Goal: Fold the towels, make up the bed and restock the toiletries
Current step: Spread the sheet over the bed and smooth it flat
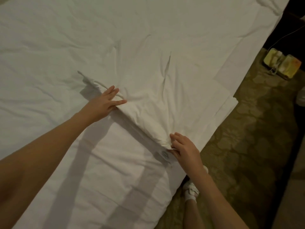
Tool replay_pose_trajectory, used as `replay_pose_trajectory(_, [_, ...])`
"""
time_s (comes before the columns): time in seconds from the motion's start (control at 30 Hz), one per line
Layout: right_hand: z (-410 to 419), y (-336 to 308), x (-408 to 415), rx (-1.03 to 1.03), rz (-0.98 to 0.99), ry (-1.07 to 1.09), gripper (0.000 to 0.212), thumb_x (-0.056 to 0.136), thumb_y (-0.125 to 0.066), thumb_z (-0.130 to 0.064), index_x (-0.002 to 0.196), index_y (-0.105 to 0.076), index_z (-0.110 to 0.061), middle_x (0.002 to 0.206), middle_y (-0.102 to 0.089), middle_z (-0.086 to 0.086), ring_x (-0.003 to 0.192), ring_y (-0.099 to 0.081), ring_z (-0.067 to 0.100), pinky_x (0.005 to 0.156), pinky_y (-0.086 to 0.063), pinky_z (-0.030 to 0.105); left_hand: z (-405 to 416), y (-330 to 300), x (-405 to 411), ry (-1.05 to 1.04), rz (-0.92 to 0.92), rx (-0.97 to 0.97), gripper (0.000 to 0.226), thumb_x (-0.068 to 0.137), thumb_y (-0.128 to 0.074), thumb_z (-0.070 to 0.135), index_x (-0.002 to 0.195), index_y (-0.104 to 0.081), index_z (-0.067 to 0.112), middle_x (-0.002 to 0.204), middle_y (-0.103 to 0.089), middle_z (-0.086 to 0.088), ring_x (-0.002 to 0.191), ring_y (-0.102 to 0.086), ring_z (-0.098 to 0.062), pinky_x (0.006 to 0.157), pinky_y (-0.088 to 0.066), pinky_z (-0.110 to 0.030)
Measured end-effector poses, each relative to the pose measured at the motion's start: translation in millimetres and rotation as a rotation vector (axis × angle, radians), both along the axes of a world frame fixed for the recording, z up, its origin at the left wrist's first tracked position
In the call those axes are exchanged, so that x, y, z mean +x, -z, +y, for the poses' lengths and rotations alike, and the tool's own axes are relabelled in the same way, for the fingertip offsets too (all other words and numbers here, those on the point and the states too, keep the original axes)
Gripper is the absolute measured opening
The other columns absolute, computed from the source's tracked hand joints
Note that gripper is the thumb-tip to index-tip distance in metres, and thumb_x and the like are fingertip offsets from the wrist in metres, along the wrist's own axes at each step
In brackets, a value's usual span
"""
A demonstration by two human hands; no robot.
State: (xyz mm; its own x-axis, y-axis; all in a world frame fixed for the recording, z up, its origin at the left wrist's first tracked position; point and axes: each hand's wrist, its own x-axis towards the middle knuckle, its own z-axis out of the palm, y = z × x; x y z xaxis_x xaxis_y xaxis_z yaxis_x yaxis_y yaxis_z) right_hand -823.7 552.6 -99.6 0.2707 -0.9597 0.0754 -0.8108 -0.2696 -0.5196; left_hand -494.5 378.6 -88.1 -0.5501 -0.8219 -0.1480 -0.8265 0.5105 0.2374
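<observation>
No readable text, label, brand, number or sign is found. A small grey mark on the white sheet (pixel 165 155), just beside the right hand (pixel 184 148), is too blurred to be read. Nothing legible is shown on the yellowish packages (pixel 280 63) on the floor.

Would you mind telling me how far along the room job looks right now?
Done: the white sheet lies over the near part of the bed. In hand: the left hand presses the duvet edge while the right hand pinches its corner. Left: the duvet is creased; no towels or toiletries are in view.
</observation>
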Motion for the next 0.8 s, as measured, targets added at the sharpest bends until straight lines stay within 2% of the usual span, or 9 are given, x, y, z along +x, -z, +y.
replay_pose_trajectory(0.13, [4.0, 11.6, 3.3, 0.058, 0.165, -0.008, 0.028, 0.085, -0.053, -0.040, 0.075, -0.067, -0.017, 0.120, -0.065, 0.002, 0.116, -0.058, 0.020, 0.093, -0.044, 0.038, 12.5, 4.4, -5.3, -0.102, -0.134, 0.032, 0.038, 0.096, -0.045, 0.019, 0.131, -0.056, 0.029, 0.152, -0.032, -0.013, 0.143, -0.024, -0.029, 0.106, -0.034, -0.055])
replay_pose_trajectory(0.2, [0.3, 6.3, 2.8, 0.049, 0.229, 0.023, 0.050, 0.092, -0.035, -0.054, 0.080, -0.071, -0.021, 0.118, -0.066, -0.003, 0.114, -0.058, 0.018, 0.096, -0.033, 0.035, 16.4, -1.1, -23.2, -0.179, -0.141, -0.120, 0.038, 0.087, -0.040, 0.025, 0.106, -0.073, 0.024, 0.135, -0.054, -0.013, 0.131, -0.045, -0.032, 0.101, -0.029, -0.066])
replay_pose_trajectory(0.27, [-12.4, -2.9, 0.2, -0.005, 0.234, 0.045, 0.055, 0.096, -0.029, -0.052, 0.084, -0.072, -0.020, 0.110, -0.068, -0.003, 0.107, -0.061, 0.022, 0.096, -0.029, 0.036, 16.6, -10.7, -51.0, -0.274, -0.093, -0.254, 0.041, 0.083, -0.036, 0.029, 0.090, -0.075, 0.017, 0.123, -0.062, -0.010, 0.125, -0.050, -0.031, 0.101, -0.014, -0.073])
replay_pose_trajectory(0.33, [-32.9, -2.6, -4.3, -0.055, 0.225, 0.063, 0.041, 0.094, -0.037, -0.042, 0.094, -0.070, -0.018, 0.115, -0.066, 0.003, 0.111, -0.056, 0.026, 0.100, -0.028, 0.039, 15.9, -16.1, -87.6, -0.324, -0.109, -0.194, 0.043, 0.090, -0.031, 0.033, 0.115, -0.065, 0.023, 0.140, -0.050, -0.004, 0.138, -0.035, -0.023, 0.105, -0.001, -0.070])
replay_pose_trajectory(0.4, [-58.7, 3.2, -9.3, -0.031, 0.249, 0.080, 0.042, 0.094, -0.035, -0.038, 0.118, -0.063, -0.019, 0.135, -0.054, 0.009, 0.129, -0.038, 0.024, 0.108, -0.018, 0.044, 20.2, -6.7, -123.8, -0.328, -0.114, -0.127, 0.050, 0.096, -0.022, 0.037, 0.142, -0.040, 0.032, 0.154, -0.030, 0.002, 0.145, -0.018, -0.017, 0.109, 0.006, -0.063])
replay_pose_trajectory(0.47, [-76.6, 17.1, -15.5, 0.017, 0.295, 0.061, 0.049, 0.097, -0.027, -0.041, 0.140, -0.042, -0.023, 0.151, -0.033, 0.005, 0.139, -0.019, 0.020, 0.112, -0.007, 0.044, 32.2, 11.3, -147.6, -0.324, -0.054, -0.080, 0.056, 0.093, -0.012, 0.043, 0.147, -0.027, 0.036, 0.156, -0.025, 0.003, 0.145, -0.017, -0.018, 0.111, 0.005, -0.059])
replay_pose_trajectory(0.57, [-67.9, 42.4, -27.0, 0.053, 0.377, -0.007, 0.053, 0.101, -0.011, -0.045, 0.149, -0.017, -0.024, 0.156, -0.016, 0.003, 0.144, -0.011, 0.017, 0.115, -0.005, 0.045, 55.5, 46.3, -155.4, -0.316, -0.063, -0.085, 0.052, 0.096, -0.021, 0.043, 0.147, -0.028, 0.034, 0.154, -0.029, 0.000, 0.142, -0.028, -0.022, 0.112, -0.003, -0.054])
replay_pose_trajectory(0.7, [-58.3, 47.1, -39.2, 0.073, 0.349, -0.036, 0.054, 0.101, -0.010, -0.045, 0.147, -0.026, -0.021, 0.154, -0.028, 0.003, 0.142, -0.018, 0.016, 0.115, -0.009, 0.042, 54.4, 46.3, -158.4, -0.359, -0.085, -0.100, 0.049, 0.092, -0.033, 0.039, 0.139, -0.045, 0.030, 0.147, -0.042, -0.002, 0.136, -0.036, -0.023, 0.111, -0.009, -0.055])
replay_pose_trajectory(0.8, [-76.8, 27.3, -56.9, 0.023, 0.204, -0.025, 0.047, 0.103, -0.015, -0.040, 0.134, -0.043, -0.019, 0.139, -0.050, 0.009, 0.132, -0.035, 0.020, 0.111, -0.018, 0.042, 28.9, 20.3, -181.4, -0.474, 0.021, -0.089, 0.043, 0.084, -0.035, 0.032, 0.116, -0.062, 0.021, 0.128, -0.054, -0.008, 0.124, -0.046, -0.026, 0.109, -0.013, -0.062])
